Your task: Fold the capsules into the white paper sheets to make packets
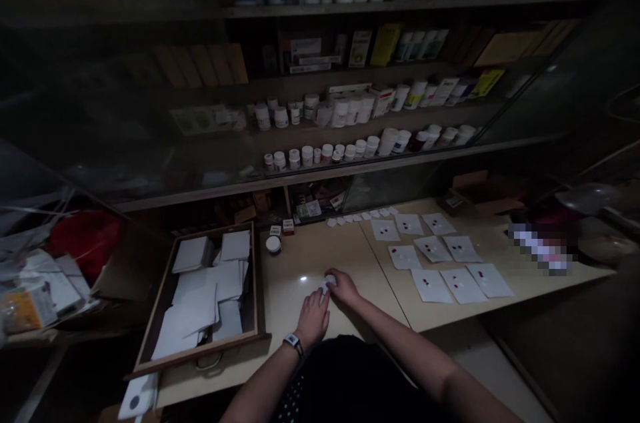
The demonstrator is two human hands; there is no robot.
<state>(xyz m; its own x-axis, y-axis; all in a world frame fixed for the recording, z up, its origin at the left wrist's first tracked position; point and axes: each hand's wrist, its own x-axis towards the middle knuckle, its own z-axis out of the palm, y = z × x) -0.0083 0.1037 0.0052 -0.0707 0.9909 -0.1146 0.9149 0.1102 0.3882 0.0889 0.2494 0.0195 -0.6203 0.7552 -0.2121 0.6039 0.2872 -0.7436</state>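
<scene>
Two bare forearms, the left forearm (265, 379) and the right forearm (395, 343), are extended forward and angled inward, bringing both hands together at centre. The left hand (313, 317) is held back upward, with its fingers (323, 296) slanted up and to the right. The right hand (343, 287) is curled downward just beside them, its wrist kept low.

Pale counter (310, 249) under rows of red-spotted paper sheets (431, 286)
</scene>
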